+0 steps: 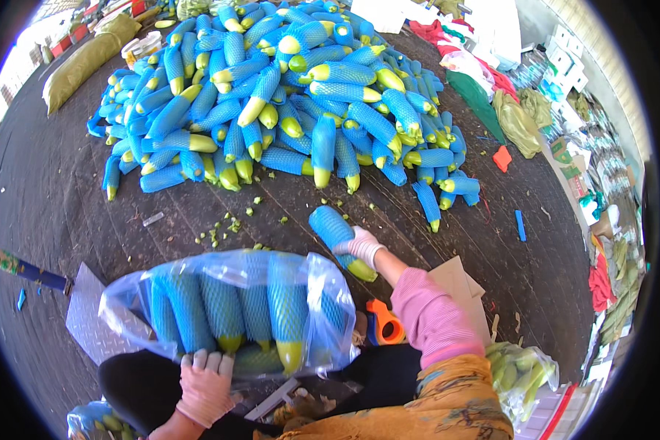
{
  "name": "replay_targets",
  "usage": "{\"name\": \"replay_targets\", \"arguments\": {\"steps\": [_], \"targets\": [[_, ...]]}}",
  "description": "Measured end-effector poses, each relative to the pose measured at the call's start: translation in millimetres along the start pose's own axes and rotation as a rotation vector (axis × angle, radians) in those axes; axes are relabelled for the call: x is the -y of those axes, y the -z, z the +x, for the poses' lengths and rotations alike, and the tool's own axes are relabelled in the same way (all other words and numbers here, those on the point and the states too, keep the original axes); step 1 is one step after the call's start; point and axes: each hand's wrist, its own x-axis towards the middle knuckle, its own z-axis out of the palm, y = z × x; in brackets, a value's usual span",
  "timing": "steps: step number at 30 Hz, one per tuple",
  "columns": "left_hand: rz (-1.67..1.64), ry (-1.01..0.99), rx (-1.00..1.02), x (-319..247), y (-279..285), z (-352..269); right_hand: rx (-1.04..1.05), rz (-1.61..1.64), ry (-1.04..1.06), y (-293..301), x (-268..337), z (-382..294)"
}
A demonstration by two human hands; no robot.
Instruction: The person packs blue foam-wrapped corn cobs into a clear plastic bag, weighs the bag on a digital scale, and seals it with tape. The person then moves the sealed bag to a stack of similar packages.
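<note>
My right hand (363, 246), in a pale glove, grips a green squash in a blue foam net sleeve (330, 225), to the right of an open clear plastic bag (330, 286). Inside the bag several sleeved squashes (289, 308) lie side by side. My left hand (206, 382), also gloved, rests with its fingers at the bag's near edge; whether they pinch the plastic is unclear. Beyond the bag lies a large pile of squashes in blue foam nets (341, 71), their yellow-green ends showing.
An orange tape dispenser (386, 322) and cardboard pieces (462, 291) lie at my right, near a bag of green produce (520, 374). A metal plate (96, 319) is left of the bag. Green scraps (234, 224) dot the dark floor. A long filled sack (88, 60) lies far left.
</note>
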Motion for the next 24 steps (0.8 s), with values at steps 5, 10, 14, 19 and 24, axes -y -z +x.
{"name": "replay_targets", "arguments": {"steps": [5,10,14,19,24], "targets": [[0.133,-0.057,0.2,1.4,-1.8,30.5,-0.199,-0.019,0.319,37.0,-21.8,93.4],[-0.062,-0.148,0.361,-2.4,-11.4,24.5,-1.092,-0.855,0.584,183.4,101.7,178.6],[-0.193,-0.259,0.165,15.2,-35.8,8.2,-1.027,-0.622,-0.211,252.1,131.6,183.9],[-0.17,-0.258,0.296,9.5,-41.4,11.8,-0.861,0.059,0.075,264.7,82.8,179.4],[-0.239,-0.248,0.383,-17.5,-46.2,12.9,-0.346,1.032,0.336,181.6,93.4,12.1]]}}
